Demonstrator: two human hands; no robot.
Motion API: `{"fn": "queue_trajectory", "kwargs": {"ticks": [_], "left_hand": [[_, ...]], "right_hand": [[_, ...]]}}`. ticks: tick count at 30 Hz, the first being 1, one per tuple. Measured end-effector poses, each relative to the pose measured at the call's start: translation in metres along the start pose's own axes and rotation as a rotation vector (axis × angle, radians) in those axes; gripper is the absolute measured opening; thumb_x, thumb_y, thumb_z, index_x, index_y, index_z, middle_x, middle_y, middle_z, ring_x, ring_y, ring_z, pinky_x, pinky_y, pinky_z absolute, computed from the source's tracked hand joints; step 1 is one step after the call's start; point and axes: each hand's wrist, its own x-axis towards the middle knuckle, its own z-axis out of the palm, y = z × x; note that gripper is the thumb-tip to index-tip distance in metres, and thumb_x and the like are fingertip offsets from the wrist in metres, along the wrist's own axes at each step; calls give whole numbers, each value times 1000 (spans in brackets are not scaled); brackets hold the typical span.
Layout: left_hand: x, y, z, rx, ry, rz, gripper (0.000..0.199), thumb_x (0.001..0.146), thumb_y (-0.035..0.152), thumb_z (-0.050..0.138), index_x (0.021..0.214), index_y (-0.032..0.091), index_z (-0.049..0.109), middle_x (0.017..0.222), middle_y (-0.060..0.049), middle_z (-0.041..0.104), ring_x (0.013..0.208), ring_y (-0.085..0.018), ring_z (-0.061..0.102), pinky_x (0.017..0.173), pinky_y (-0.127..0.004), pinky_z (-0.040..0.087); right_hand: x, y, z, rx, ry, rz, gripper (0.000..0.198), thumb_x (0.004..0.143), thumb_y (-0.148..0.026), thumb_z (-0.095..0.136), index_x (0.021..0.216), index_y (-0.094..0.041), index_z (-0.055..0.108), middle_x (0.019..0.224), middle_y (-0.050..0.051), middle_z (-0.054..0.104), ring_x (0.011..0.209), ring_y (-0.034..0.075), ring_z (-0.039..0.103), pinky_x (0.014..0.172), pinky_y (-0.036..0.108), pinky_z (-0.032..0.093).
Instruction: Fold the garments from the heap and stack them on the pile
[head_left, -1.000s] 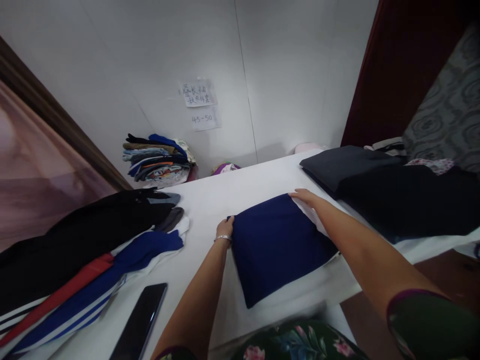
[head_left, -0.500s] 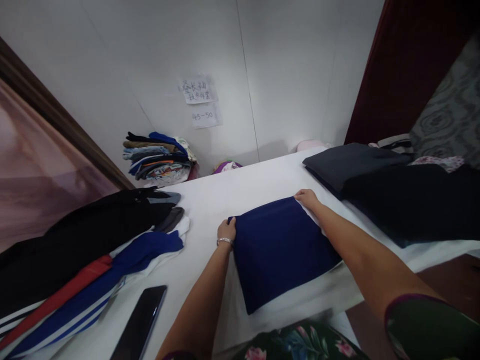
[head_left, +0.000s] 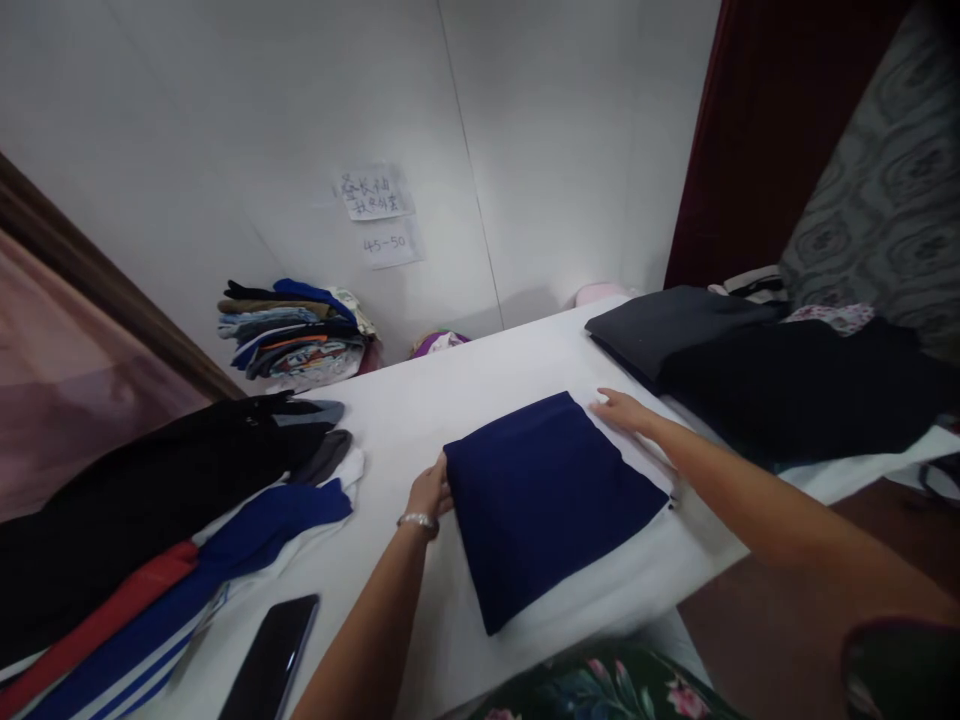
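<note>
Take the navy cloth as the middle of the dial, with twelve toward the wall. At nine o'clock, well apart, lie a black garment (head_left: 150, 470), a red one (head_left: 142, 590) and a blue one (head_left: 277, 515), heaped loosely. A phone (head_left: 271, 655) lies at eight, and a stack of clothes (head_left: 292, 330) stands near the wall at ten.

The left hand (head_left: 430, 490), with a bracelet (head_left: 418, 520) at its wrist, is at nine, touching the cloth's left edge; whether its fingers pinch the layers or only lie against them, I cannot tell.

The navy cloth (head_left: 555, 500) itself rests flat on the white table (head_left: 390, 420), folded into a rough four-sided shape. Its left edge runs fairly straight, while its right edge is less even, so that side probably deserves more care. Light pressure should do: pushing inward hard would likely ruck the top layer, and tugging one corner alone could skew the fold. Palms drawn outward from the centre would suit any creases.

The right hand (head_left: 621, 410) is at one o'clock, just beside the far right corner, its fingers loosely parted and holding nothing visible. Beyond it are a dark grey garment (head_left: 667, 325) at one and another black garment (head_left: 795, 390) at two.
</note>
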Motion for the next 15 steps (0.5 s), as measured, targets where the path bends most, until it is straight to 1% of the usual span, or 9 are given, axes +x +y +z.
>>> {"fn": "queue_trajectory", "kwargs": {"ticks": [1,3,5,7,9,11,13,15], "left_hand": [[-11,-6,-4,-135,-71,-61,37,86,49,48,87,15,62,82,-10,69,67,-17,66,61,-29,52],[-34,-19,-10,-298,-186,-174,36,80,48,60,94,15,61,85,-10,69,66,-17,66,60,-29,53],[-54,-31,-13,-326,-271,-241,41,74,50,66,96,16,62,83,-10,70,64,-18,67,59,-31,54],[-69,-38,-12,-319,-329,-269,46,70,53,69,96,16,64,78,-9,70,62,-19,67,57,-31,54],[-79,-37,-7,-310,-347,-284,48,68,55,70,95,15,65,72,-8,69,61,-21,67,55,-30,54],[-86,-30,0,-315,-341,-304,46,68,52,71,95,14,66,69,-8,69,63,-22,68,55,-30,54],[-91,-19,7,-352,-338,-333,41,71,46,71,95,13,66,74,-10,71,66,-22,69,59,-29,56],[-95,-10,12,-417,-333,-357,35,76,40,68,97,12,66,81,-12,73,71,-22,70,64,-29,57]], "right_hand": [[-15,8,-6,7,-18,5,69,77,-44,62,137,-13,46,111,13,65,95,24,63,85,32,47],[-48,24,-16,22,-37,22,72,76,-47,63,138,-16,44,109,11,66,96,24,62,86,32,47],[-77,37,-24,39,-26,54,73,74,-52,63,137,-18,46,109,10,66,99,25,61,88,34,46],[-99,43,-29,66,-27,92,76,72,-55,64,137,-19,46,109,10,65,98,26,61,88,36,47],[-111,41,-32,107,-48,130,81,71,-56,64,139,-18,43,108,12,65,95,27,62,85,37,48],[-114,36,-33,162,-71,162,85,70,-56,66,140,-17,41,110,14,64,94,27,63,81,37,50],[-113,29,-34,236,-119,178,82,68,-57,68,137,-18,46,112,15,64,93,28,63,77,37,51],[-109,24,-37,298,-185,173,75,66,-57,70,129,-20,55,109,14,66,88,27,64,71,36,53]]}}
